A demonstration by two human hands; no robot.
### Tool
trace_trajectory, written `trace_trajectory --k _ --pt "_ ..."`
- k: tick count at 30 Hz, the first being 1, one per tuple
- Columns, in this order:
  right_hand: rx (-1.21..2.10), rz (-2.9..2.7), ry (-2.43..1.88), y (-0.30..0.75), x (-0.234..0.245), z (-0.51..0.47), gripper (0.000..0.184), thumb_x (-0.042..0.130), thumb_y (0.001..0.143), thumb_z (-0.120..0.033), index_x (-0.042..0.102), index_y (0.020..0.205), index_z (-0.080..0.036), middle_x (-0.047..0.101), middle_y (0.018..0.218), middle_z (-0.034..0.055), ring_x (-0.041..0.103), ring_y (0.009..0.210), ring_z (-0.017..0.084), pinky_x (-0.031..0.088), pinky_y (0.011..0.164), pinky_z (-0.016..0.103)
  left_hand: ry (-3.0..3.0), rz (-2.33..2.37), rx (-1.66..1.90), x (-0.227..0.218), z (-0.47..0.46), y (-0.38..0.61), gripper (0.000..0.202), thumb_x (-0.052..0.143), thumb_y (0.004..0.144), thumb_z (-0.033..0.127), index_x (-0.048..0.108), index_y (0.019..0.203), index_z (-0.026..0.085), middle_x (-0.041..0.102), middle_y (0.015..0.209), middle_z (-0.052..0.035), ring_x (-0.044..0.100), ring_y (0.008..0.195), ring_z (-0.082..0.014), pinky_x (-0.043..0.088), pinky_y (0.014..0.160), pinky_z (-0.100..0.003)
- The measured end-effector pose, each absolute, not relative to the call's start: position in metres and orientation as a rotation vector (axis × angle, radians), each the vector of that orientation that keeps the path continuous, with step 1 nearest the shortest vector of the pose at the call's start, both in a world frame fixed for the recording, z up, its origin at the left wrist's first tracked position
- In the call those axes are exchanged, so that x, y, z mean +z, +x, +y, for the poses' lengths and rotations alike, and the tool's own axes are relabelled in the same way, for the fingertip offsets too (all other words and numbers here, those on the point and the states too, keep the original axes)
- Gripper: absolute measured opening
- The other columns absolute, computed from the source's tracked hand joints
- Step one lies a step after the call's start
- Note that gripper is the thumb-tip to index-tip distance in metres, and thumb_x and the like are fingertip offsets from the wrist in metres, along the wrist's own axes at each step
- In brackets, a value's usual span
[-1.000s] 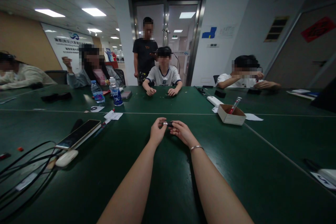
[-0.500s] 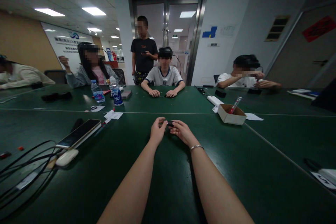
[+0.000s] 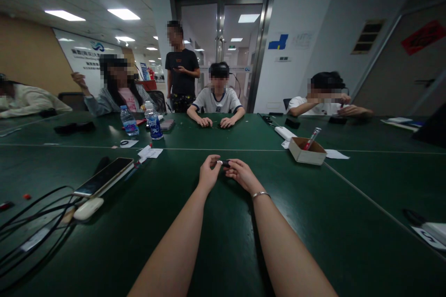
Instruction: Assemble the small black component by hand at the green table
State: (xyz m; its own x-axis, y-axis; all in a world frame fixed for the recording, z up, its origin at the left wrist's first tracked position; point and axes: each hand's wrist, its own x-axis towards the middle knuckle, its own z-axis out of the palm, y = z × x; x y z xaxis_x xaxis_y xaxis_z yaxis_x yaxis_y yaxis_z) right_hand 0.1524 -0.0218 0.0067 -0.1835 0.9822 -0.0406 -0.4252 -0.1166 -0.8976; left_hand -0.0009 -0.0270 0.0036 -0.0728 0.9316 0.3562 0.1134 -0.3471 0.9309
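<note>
My two bare forearms reach forward over the dark green table (image 3: 226, 250), a silver bracelet (image 3: 261, 194) circling the right wrist. On my left, black cables (image 3: 42, 213) trail across the surface towards a smartphone (image 3: 106, 176), its dark screen facing up, and a white rounded case (image 3: 88, 209) lies just beside it. In front of me, near the table's middle seam, my left hand (image 3: 209, 174) and right hand (image 3: 243, 176) come close together, pinching a small black stick with a shiny silver end (image 3: 226, 164) between them: left fingertips at the silver end, right fingertips on the dark end. I cannot tell whether it is one piece or two. Further out to the right stands an open cardboard box (image 3: 306, 157) with a red-and-silver tube (image 3: 312, 139) leaning in it, and a white oblong device (image 3: 285, 133) lies near its far left corner. Off to the left, beyond some white paper slips (image 3: 151, 153), two plastic bottles (image 3: 154, 124) stand upright near each other. Across the table sits a person in a white T-shirt (image 3: 219, 100), both hands on the tabletop; behind, a person in black (image 3: 183, 74) stands before glass double doors (image 3: 240, 46).
</note>
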Motion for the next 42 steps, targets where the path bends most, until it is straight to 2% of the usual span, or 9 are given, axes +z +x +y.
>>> trace_trajectory --k 8,13,18,22,28,34,38,42 --pt "1.567 -0.952 -0.837 0.152 0.007 -0.022 0.013 0.068 0.082 -0.017 0.06 0.092 -0.014 0.069 0.074 0.0071 0.066 0.059 0.013 0.057 0.062 0.025 1.481 1.165 1.47 -0.005 -0.021 -0.001 0.022 0.058 0.084 0.03 0.062 0.101 0.018 0.065 0.092 -0.0064 0.062 0.084 -0.0171 0.051 0.069 -0.026" --pt "1.571 -0.949 -0.847 0.152 0.006 -0.021 0.014 0.069 0.082 -0.018 0.061 0.093 -0.015 0.069 0.075 0.0061 0.066 0.059 0.014 0.057 0.062 0.026 1.399 1.178 1.404 0.002 -0.026 -0.001 0.025 0.052 0.088 0.037 0.061 0.103 0.019 0.063 0.1 -0.0072 0.062 0.085 -0.0172 0.051 0.063 -0.024" --pt "1.567 -0.956 -0.844 0.153 0.006 -0.021 0.014 0.068 0.083 -0.018 0.06 0.094 -0.015 0.069 0.075 0.0062 0.065 0.059 0.013 0.057 0.063 0.026 1.368 1.157 1.457 0.008 -0.03 0.0 0.025 0.052 0.086 0.023 0.06 0.11 0.019 0.061 0.11 -0.009 0.061 0.096 -0.0196 0.053 0.07 -0.027" --pt "1.57 -0.959 -0.845 0.153 0.006 -0.021 0.012 0.067 0.084 -0.018 0.06 0.093 -0.015 0.068 0.075 0.0057 0.066 0.059 0.013 0.057 0.062 0.025 1.473 1.135 1.475 0.006 -0.028 0.0 0.028 0.058 0.079 0.013 0.061 0.107 0.019 0.063 0.105 -0.008 0.062 0.093 -0.0178 0.052 0.08 -0.03" --pt "1.567 -0.953 -0.852 0.153 0.005 -0.02 0.012 0.067 0.084 -0.018 0.059 0.093 -0.015 0.068 0.075 0.0063 0.066 0.059 0.013 0.058 0.062 0.025 1.508 1.135 1.508 -0.001 -0.023 0.0 0.023 0.059 0.082 0.02 0.062 0.105 0.018 0.065 0.102 -0.0083 0.062 0.092 -0.018 0.051 0.083 -0.032" --pt "1.582 -0.992 -0.818 0.154 0.002 -0.018 0.018 0.071 0.081 -0.021 0.058 0.092 -0.016 0.069 0.076 0.0059 0.065 0.06 0.014 0.058 0.063 0.027 1.498 1.128 1.517 -0.006 -0.02 -0.001 0.024 0.061 0.082 0.026 0.062 0.105 0.019 0.066 0.098 -0.0072 0.063 0.09 -0.0175 0.052 0.078 -0.028" --pt "1.561 -1.108 -0.816 0.153 -0.001 -0.017 0.03 0.077 0.074 -0.024 0.056 0.095 -0.018 0.069 0.08 0.0053 0.065 0.059 0.014 0.057 0.061 0.028 1.44 1.101 1.564 -0.003 -0.02 -0.002 0.027 0.064 0.079 0.027 0.062 0.105 0.017 0.066 0.098 -0.0076 0.062 0.087 -0.0165 0.051 0.071 -0.025" --pt "1.441 -1.301 -0.835 0.149 -0.006 -0.016 0.04 0.08 0.068 -0.03 0.053 0.096 -0.02 0.067 0.079 0.0006 0.064 0.055 0.013 0.054 0.053 0.025 1.295 1.093 1.512 0.0 -0.018 -0.004 0.029 0.067 0.076 0.028 0.064 0.101 0.015 0.065 0.088 -0.0062 0.06 0.072 -0.0133 0.047 0.058 -0.02"
